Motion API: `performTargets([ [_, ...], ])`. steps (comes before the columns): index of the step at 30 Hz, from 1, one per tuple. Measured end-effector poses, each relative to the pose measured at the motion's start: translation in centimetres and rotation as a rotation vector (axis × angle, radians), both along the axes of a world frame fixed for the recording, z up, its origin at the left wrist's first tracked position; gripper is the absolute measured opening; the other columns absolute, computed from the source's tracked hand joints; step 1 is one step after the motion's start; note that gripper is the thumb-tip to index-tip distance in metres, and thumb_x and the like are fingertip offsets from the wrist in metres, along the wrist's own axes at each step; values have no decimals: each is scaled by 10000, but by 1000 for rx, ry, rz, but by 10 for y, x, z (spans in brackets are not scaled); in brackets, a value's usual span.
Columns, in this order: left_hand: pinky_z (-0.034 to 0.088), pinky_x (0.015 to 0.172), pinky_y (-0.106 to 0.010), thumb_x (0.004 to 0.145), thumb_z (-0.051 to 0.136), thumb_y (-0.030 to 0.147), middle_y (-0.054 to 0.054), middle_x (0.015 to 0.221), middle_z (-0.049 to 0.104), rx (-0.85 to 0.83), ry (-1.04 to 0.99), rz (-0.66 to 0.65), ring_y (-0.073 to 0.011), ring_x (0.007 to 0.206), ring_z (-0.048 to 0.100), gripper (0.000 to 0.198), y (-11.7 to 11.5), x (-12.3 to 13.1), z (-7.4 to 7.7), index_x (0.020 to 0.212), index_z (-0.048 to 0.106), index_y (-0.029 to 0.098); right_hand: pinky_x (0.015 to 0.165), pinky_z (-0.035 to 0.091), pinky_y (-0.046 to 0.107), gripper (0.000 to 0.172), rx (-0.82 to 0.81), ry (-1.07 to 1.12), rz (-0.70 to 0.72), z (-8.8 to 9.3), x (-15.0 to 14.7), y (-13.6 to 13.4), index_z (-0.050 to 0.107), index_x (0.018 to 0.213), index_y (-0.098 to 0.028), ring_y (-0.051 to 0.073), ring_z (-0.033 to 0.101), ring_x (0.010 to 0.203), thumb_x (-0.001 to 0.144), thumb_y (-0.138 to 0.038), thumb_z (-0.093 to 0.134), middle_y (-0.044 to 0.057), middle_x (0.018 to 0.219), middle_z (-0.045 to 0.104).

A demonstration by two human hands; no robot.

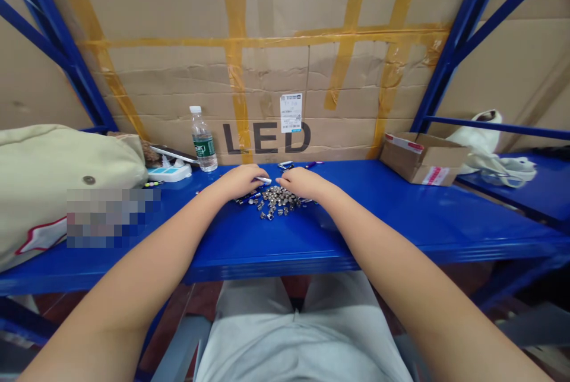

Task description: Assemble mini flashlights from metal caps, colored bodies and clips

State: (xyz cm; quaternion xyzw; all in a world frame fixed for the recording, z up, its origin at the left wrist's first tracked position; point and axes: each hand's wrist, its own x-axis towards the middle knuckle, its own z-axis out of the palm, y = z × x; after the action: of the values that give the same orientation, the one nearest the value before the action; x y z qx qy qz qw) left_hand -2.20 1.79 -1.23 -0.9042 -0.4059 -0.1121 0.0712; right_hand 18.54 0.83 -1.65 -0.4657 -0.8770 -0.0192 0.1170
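Observation:
My left hand [238, 182] rests palm down on the blue steel shelf [401, 215], its fingertips on a small silver cylinder [263, 180]. My right hand [303, 183] sits just beside that cylinder, with its fingers curled and nothing visible in them. Below both hands lies a loose heap of small silver metal parts [274, 202]. Several dark slim rods [247, 196] lie at the heap's left edge. A few more small items [285, 164] lie beyond my right hand.
A plastic water bottle [203, 139] and a phone [173, 154] on a white power strip [169, 173] stand at back left, beside a large beige bag [57, 192]. An open cardboard box [423, 159] sits at right. Taped cardboard with "LED" printed on it [267, 138] backs the shelf.

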Motion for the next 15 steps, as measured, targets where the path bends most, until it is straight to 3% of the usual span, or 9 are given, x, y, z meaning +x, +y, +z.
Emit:
performTargets([
  [8, 415, 933, -306, 821, 452, 215, -87, 1151, 648, 7, 70, 311, -229, 1069, 565, 356, 34, -54, -3, 1129, 630, 186, 526, 290, 277, 391, 10, -12, 134, 4, -12, -22, 600, 662, -180, 168, 525, 625, 910, -404, 397, 78, 751, 664],
  [15, 442, 894, -277, 755, 428, 144, -64, 1145, 664, -73, 97, 333, -214, 1023, 597, 438, 43, -52, -14, 1136, 634, 203, 521, 273, 266, 367, 20, -59, 307, 1, -25, -37, 601, 691, -181, 144, 513, 617, 915, -403, 413, 58, 766, 654],
])
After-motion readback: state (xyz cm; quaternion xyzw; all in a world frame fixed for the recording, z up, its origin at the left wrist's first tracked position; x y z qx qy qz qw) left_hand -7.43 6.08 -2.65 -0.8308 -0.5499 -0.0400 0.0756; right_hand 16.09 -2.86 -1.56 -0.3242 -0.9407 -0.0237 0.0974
